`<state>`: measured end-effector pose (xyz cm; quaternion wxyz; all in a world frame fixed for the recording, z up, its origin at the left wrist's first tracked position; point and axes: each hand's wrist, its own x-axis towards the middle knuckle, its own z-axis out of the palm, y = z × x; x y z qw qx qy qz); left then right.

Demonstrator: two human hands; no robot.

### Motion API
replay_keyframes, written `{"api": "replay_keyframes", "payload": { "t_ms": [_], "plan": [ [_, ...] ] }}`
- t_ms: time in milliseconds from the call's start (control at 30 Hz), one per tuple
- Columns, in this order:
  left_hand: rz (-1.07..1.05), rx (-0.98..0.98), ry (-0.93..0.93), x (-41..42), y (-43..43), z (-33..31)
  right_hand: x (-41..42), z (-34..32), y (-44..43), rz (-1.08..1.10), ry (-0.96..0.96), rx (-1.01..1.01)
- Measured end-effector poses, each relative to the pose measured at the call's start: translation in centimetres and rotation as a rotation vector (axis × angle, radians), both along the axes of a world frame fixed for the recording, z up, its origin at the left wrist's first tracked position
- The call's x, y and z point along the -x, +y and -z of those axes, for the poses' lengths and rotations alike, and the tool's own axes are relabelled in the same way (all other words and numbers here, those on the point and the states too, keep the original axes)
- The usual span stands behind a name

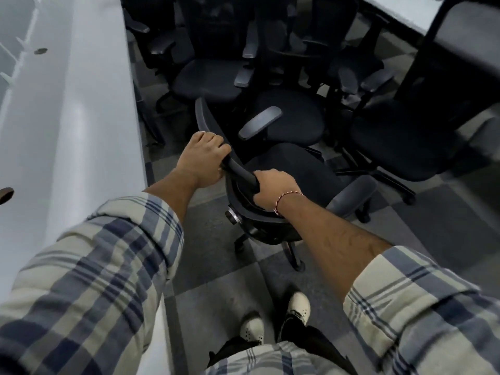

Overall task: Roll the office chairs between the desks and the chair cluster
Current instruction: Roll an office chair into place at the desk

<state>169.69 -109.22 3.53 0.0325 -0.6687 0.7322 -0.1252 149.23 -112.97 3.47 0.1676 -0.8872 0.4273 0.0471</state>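
1. Chair (292, 166): black, padded fabric seat, hard plastic back with a curved top rail and a round metal knob low on the shell. Two grey armrest pads, smooth and oblong. Star base on casters, partly under the seat. It stands just ahead of me, in the aisle beside the left desk (81, 131). The rail's long axis runs diagonally, far-left to near-right; the seat points away from me, forward and right, into the cluster (216, 77).
2. My left hand (204, 158): fingers wrapped over the rail, upper part.
3. My right hand (276, 189): curled round the rail lower down; a red-and-white thread band sits at the wrist.
4. Cluster: dark chairs, mesh backs, grey arm pads, packed close; the nearest seat is just beyond my chair's front edge, and I cannot tell whether they touch.
5. Left desk: white, smooth, straight long edge close to the rail's far end.
6. Right desk (392, 12): pale corner, far right.
7. Carpet (446, 217): grey checked tiles; bare floor shows to the right and around my pale shoes (297, 307).
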Motion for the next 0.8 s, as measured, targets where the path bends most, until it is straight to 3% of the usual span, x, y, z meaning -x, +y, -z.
{"api": "replay_keyframes", "payload": {
  "t_ms": [333, 800],
  "plan": [
    [0.171, -0.105, 0.024, 6.6, 0.3, 0.3, 9.0, 1.1, 2.4, 0.114, 0.116, 0.226],
    [0.128, -0.225, -0.031, 15.6, 4.2, -0.4, 17.8, 0.9, 5.3, 0.036, 0.148, 0.289]
  ]
}}
